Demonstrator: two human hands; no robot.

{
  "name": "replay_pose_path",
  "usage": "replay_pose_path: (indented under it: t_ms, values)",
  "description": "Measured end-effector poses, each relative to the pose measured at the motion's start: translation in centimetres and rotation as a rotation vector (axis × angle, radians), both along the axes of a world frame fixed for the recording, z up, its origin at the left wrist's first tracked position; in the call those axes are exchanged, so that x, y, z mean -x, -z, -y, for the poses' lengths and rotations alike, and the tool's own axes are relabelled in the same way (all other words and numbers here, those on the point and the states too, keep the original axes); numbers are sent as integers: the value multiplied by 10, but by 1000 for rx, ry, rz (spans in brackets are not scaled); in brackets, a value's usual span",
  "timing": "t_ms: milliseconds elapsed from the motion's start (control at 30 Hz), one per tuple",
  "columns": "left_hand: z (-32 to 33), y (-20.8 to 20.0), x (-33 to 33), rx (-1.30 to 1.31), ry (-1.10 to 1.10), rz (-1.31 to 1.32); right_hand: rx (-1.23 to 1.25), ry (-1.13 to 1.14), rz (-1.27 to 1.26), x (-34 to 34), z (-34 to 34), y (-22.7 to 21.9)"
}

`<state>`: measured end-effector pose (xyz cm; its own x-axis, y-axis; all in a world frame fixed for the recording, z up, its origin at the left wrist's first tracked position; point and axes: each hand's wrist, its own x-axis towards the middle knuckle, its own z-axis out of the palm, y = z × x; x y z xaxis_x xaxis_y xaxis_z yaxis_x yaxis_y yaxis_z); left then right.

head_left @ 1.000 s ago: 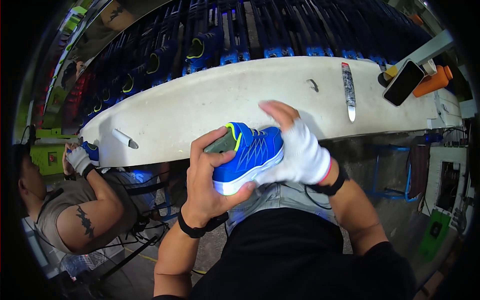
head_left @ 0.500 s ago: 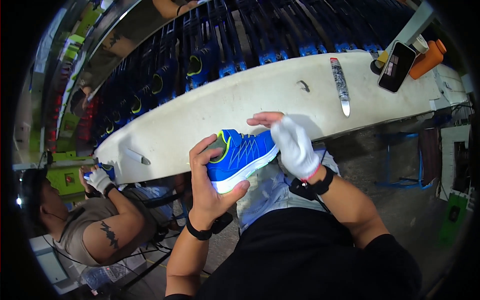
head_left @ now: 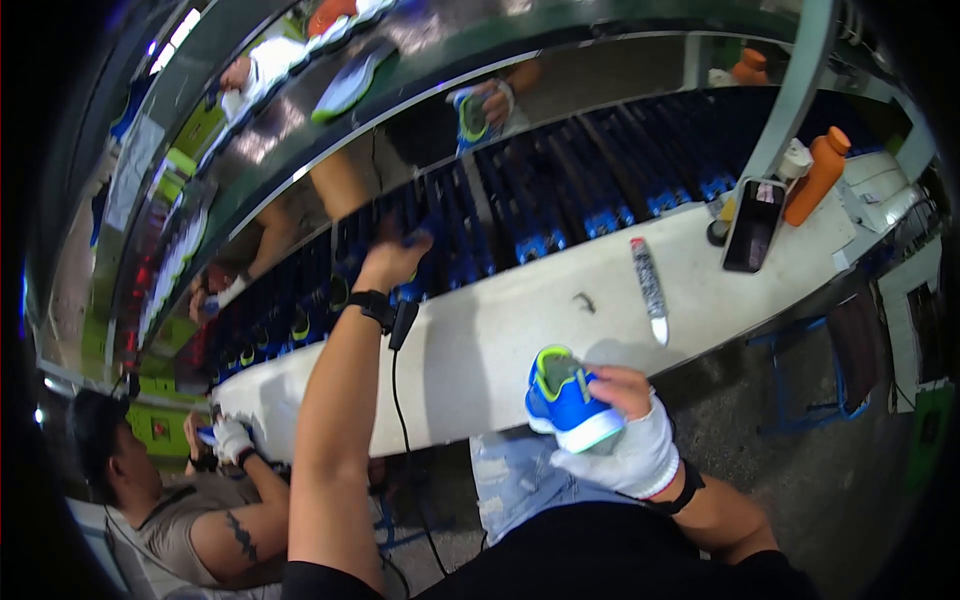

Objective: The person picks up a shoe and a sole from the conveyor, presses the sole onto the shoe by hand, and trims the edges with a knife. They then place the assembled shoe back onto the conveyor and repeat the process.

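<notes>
Toward eleven o'clock, your left hand point(head_left: 397, 260), grip unclear, has left the blue shoe point(head_left: 572, 405); your right hand point(head_left: 637, 440) grasps it, at that hand's ten o'clock.

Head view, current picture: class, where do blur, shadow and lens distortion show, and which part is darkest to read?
In the head view, the left hand looks blurred; in the head view, soft shadows fall on the white bench near the blue shoe; the head view's fisheye bends long edges and leaves black corners; within its scene, the rack reads darkest.
</notes>
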<state>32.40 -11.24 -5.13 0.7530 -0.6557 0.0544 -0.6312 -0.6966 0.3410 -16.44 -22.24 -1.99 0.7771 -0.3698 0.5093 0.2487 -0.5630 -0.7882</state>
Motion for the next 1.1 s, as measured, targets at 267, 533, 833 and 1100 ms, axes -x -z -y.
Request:
replay_pose_path:
  t_ms: [267,533,833,1100]
  values:
    - [3,3,37,-138,-167,-42,-181,97,-3,-2,13,-13]
    - [-103,-85,167,-50,506,-452,-912,-432,573,-62,45,-295]
    - [-128,-47,244,145,497,106,957,729,124,-275,147,-386]
    - [-102,-49,259,230,607,154,1178,864,-253,-294,176,-361]
